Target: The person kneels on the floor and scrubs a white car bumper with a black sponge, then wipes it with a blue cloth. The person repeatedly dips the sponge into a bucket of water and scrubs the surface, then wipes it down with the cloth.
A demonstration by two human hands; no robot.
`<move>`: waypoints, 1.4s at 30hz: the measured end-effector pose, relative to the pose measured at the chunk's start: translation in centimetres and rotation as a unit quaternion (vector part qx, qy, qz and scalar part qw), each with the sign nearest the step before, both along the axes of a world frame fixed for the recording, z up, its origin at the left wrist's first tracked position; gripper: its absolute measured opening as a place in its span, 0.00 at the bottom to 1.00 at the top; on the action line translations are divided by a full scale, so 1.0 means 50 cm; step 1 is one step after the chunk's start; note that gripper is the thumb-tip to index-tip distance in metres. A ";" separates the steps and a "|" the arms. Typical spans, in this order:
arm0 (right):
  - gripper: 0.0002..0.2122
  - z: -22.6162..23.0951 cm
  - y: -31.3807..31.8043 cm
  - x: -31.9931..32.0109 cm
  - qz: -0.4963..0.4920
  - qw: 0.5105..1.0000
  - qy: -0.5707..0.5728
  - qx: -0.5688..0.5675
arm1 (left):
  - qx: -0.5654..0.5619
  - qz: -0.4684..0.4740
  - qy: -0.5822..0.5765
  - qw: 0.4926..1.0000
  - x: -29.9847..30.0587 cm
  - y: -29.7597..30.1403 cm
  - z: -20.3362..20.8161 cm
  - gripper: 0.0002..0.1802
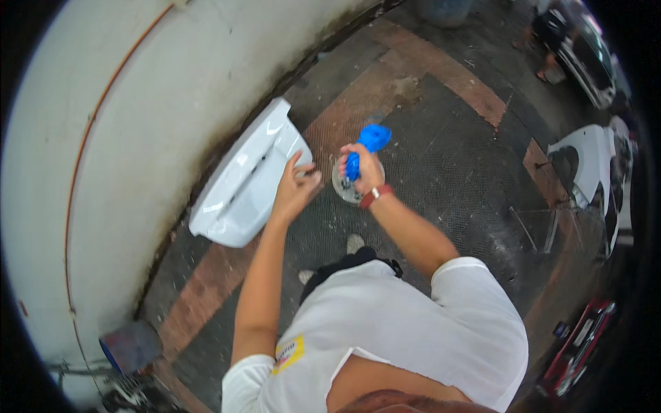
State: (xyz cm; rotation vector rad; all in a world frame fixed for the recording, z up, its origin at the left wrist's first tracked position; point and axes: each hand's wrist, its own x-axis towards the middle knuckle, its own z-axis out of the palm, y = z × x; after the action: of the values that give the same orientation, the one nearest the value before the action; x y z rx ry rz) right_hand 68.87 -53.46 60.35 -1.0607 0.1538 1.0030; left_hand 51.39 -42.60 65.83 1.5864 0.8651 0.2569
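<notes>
My right hand [365, 166], with a red band on its wrist, is closed around a crumpled blue bundle [374, 138]; whether it is cloth or plastic I cannot tell. Part of the bundle sticks out above the fist and part shows below it. Under this hand a round, pale tub [342, 187] stands on the floor, partly hidden. My left hand [297, 187] is raised with bent fingers apart and nothing visible in it. Beside it a glossy white car trunk lid [241, 182] leans near the wall; I cannot tell whether the fingers touch it.
A pale wall [138, 138] with an orange hose [89, 124] runs along the left. At lower left stands a dark bucket [131, 346]. On the right are a white fender [585, 162] on a stand and a red car part [582, 344]. Another person [549, 31] is beside a car, far right.
</notes>
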 end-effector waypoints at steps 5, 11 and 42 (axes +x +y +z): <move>0.19 0.224 0.056 -0.139 0.082 0.891 0.195 0.402 | 0.495 -0.015 -0.113 0.862 0.004 -0.038 0.073 0.40; 0.30 0.498 0.004 -0.274 0.303 0.740 0.232 0.554 | 0.486 0.068 -0.381 0.783 0.058 -0.059 0.275 0.26; 0.21 -0.008 0.140 -0.012 0.279 0.636 -0.714 0.091 | 0.597 -0.174 0.252 0.742 0.052 0.087 0.080 0.09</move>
State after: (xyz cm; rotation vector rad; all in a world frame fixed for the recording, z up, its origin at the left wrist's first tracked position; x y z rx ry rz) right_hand 68.29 -46.46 59.92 -1.4578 -1.6450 0.3944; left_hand 53.99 -38.25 69.83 3.1042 0.7893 0.0869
